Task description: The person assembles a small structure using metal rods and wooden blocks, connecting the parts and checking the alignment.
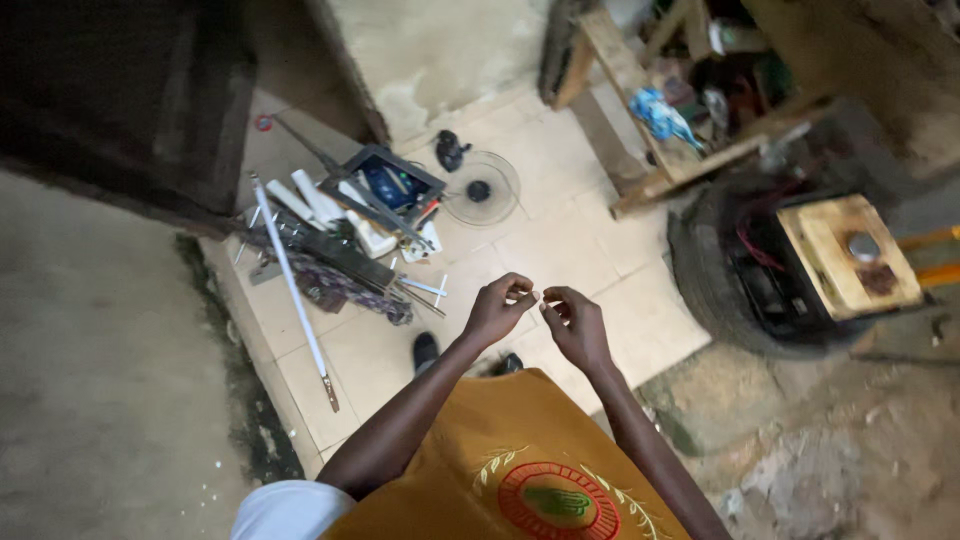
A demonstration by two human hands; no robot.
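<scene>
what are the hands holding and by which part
Left hand and right hand meet fingertip to fingertip, pinching something too small to identify.

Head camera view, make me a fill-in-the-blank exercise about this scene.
1. The left hand and right hand meet at the ____.
2. The long white tube lies on the ____ floor.
3. The wooden block rests on an old ____.

Missing words: fingertips; tiled; tyre

Bare floor tiles (590, 250) straight ahead; scrap pile (340, 240) crowds the left, tyre (705, 285) blocks the right.
</scene>
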